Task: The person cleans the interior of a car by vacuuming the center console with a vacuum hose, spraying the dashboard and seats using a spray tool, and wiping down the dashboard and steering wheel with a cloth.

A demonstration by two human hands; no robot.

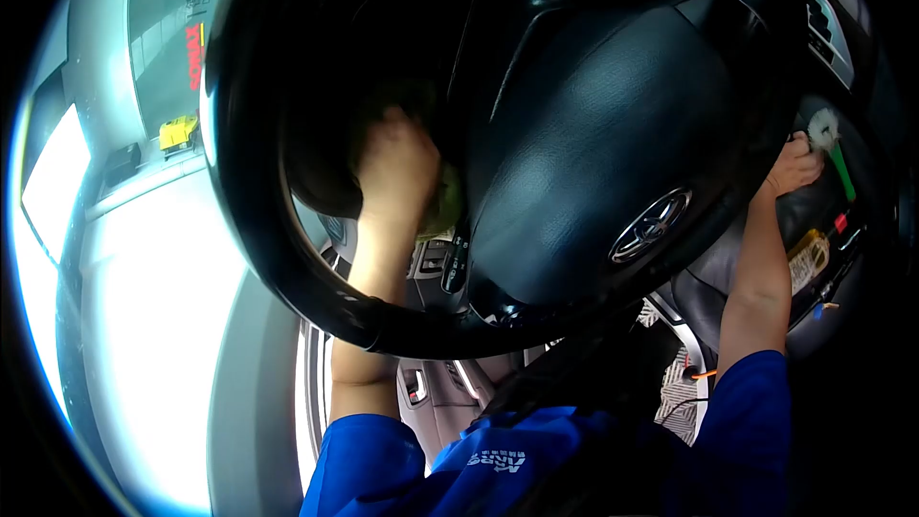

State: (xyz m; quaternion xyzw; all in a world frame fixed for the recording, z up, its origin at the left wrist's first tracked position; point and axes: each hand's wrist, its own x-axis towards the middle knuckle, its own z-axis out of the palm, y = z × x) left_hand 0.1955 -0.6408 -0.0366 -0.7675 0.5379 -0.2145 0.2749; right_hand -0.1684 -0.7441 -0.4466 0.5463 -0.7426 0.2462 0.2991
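My left arm passes behind the rim of a black steering wheel (369, 321). In the dim space beyond the rim, my left hand (397, 158) is closed on a green cloth (442, 206). Part of that cloth is lost in shadow. A control stalk (456, 263) sticks out just below it. On the right, my right hand (796, 165) rests on a dark seat (713, 273) with its fingers curled in, and whatever they may hold is hidden. Right beside it lies a brush with a white fluffy head and a green handle (842, 172).
A yellow item with a pale patch (809, 258) and a small red piece (841, 223) lie on the seat. The wheel hub (593, 153) fills the middle. Below the rim shows a door panel (440, 412). A bright windscreen (153, 325) is at left.
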